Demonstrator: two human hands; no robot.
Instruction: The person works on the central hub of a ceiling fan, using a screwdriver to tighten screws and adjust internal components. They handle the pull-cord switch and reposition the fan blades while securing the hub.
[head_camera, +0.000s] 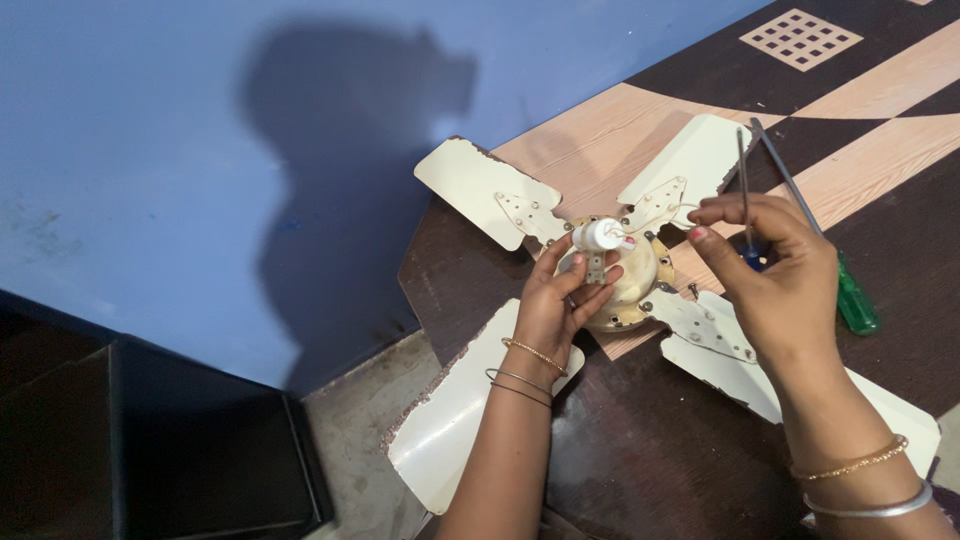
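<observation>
Risk entry: my left hand (560, 300) grasps the white capacitor (601, 236) atop the fan hub (640, 285) on the desk (650, 450), right hand (770, 275) pinching a thin wire (668, 212); I judge a tug could snap it.

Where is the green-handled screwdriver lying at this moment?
In the head view, the green-handled screwdriver lies on the patterned table at the right, just beyond the right hand, beside the fan's upper-right blade.

A green-handled screwdriver (856, 300) lies on the patterned brown surface (880, 90), beside a blue wall (150, 150) and a black box (150, 440).
</observation>
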